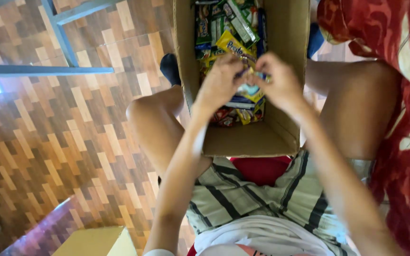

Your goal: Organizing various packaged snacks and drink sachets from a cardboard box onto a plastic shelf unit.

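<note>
Both my hands pinched one snack packet over the box.
My left hand (219,83) and right hand (281,80) gripped the small packet (248,87) at the cardboard box's (285,33) six o'clock; tugging risked tearing it.

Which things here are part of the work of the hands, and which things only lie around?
In use:
left hand and right hand, both with a grip on a small packet
open cardboard box between the knees, full of snack packets

Lying about:
second cardboard box on the floor
red patterned cloth
blue metal frame
</note>
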